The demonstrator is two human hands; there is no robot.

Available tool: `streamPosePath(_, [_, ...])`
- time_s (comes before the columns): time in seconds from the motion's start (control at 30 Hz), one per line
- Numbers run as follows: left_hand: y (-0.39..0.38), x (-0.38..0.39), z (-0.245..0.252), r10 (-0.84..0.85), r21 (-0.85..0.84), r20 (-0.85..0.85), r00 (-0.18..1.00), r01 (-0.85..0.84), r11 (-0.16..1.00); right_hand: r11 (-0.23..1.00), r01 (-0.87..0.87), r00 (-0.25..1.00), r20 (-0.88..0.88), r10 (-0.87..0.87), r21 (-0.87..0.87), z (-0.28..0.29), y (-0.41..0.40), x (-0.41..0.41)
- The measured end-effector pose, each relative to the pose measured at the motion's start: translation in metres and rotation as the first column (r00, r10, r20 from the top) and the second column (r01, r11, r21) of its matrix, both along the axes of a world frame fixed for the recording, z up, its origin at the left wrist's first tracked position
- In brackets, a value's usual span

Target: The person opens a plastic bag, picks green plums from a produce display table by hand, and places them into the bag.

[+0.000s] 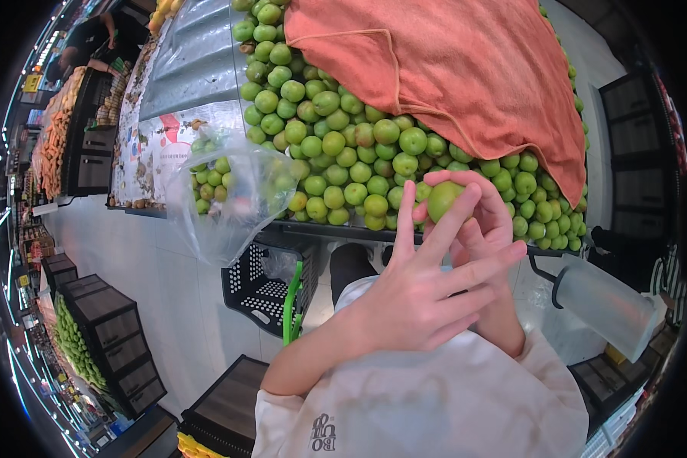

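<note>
Above the front edge of the fruit stand, my right hand has its fingers curled round a green plum. My left hand is in front of it, nearer the camera, its fingers spread. One left finger crosses the plum's side, and others overlap my right hand, hiding part of it. Behind both hands lies a heap of green plums, some with a reddish tinge. To the left, a clear plastic bag sits at the stand's edge, with several green plums inside or behind it.
An orange cloth covers the far part of the heap. Below the stand is a black shopping basket with a green handle. A roll of clear bags hangs at right. Another person is at the far left, near carrots.
</note>
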State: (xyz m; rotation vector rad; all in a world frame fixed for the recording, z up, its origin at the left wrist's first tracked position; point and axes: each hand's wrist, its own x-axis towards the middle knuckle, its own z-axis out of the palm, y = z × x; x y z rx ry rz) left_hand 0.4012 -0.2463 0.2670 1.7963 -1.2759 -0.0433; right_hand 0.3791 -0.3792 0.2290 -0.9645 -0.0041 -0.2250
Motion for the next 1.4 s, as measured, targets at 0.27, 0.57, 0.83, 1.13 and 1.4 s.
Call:
streamPosePath(0.27, [0.002, 0.003, -0.002, -0.04, -0.039, -0.017, 0.999, 0.039, 0.998, 1.0, 0.017, 0.999, 0.033, -0.018, 0.015, -0.004, 0.002, -0.002])
streamPosePath(0.57, [0.008, 0.005, -0.005, -0.057, -0.004, -0.055, 0.997, 0.057, 0.998, 0.999, 0.033, 0.999, 0.014, -0.033, -0.003, -0.004, 0.005, 0.0])
streamPosePath(0.83, [0.034, 0.023, -0.031, 0.28, -0.166, -0.206, 0.938, -0.315, 0.934, 0.964, 0.246, 0.953, -0.155, -0.259, -0.101, -0.02, -0.021, 0.005])
streamPosePath(1.13, [0.057, 0.034, -0.074, 0.404, -0.149, -0.71, 0.577, -0.684, 0.715, 0.916, 0.288, 0.915, -0.202, -0.35, -0.28, -0.038, -0.029, 0.013])
streamPosePath(1.4, [0.064, 0.036, -0.094, 0.328, -0.093, -0.832, 0.448, -0.695, 0.713, 0.844, 0.087, 0.964, -0.169, -0.205, -0.529, -0.044, -0.014, 0.023])
